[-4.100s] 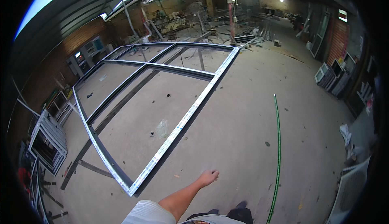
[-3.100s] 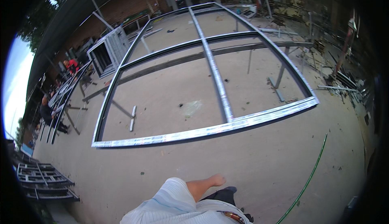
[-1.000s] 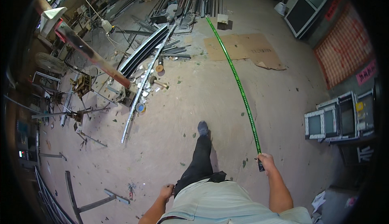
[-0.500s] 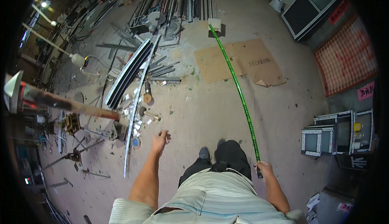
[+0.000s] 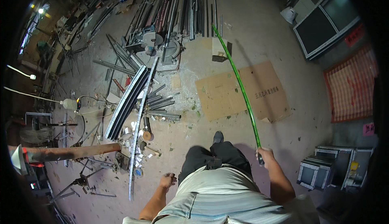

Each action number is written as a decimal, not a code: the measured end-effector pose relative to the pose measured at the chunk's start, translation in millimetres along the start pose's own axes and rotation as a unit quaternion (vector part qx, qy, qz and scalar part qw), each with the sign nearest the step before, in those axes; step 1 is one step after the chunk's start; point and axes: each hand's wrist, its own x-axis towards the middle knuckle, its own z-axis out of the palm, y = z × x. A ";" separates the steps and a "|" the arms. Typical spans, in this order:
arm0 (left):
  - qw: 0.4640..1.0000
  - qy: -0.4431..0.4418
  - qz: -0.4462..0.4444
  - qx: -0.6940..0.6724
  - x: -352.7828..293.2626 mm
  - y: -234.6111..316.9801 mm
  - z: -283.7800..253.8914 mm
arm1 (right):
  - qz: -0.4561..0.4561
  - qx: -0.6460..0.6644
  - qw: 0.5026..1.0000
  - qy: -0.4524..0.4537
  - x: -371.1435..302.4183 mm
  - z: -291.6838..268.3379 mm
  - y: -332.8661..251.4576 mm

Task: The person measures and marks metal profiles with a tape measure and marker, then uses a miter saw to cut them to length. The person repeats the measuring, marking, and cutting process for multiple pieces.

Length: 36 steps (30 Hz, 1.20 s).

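My right hand [image 5: 265, 156] is closed around the dark lower end of a long, thin green stick [image 5: 242, 84]. The stick points up and forward, and its far tip overlaps the area by a small pale box [image 5: 219, 49] on the floor. A dark end pokes out below the fist. My left hand [image 5: 167, 180] hangs low beside my left thigh, apart from everything around it. Its fingers are curled inward, and whatever they may hold is hidden.
Cardboard [image 5: 243, 90] lies flat ahead. To the left are dark metal profiles [image 5: 127, 102], a long silver strip [image 5: 139, 122], a mallet [image 5: 146, 133] and a cut-off saw [image 5: 152, 39]. A rusty post [image 5: 77, 151] stands at far left. Framed panels [image 5: 316, 171] lean at right.
I have stepped, with the other foot now showing in front. My left hand has dropped back toward my hip. My right hand has risen slightly, and the green stick with it.
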 end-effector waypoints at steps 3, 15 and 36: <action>0.995 0.031 0.023 -0.094 -2.9 77.8 10.0 | -0.015 -0.024 1.000 0.001 29.3 13.8 -116.1; 0.994 -0.026 0.083 -0.073 181.4 418.2 52.3 | -0.148 -0.001 0.989 -0.010 224.5 107.5 -312.7; 0.976 0.070 0.165 -0.125 311.2 786.7 -14.4 | 0.065 0.088 0.994 -0.008 464.4 256.9 -706.6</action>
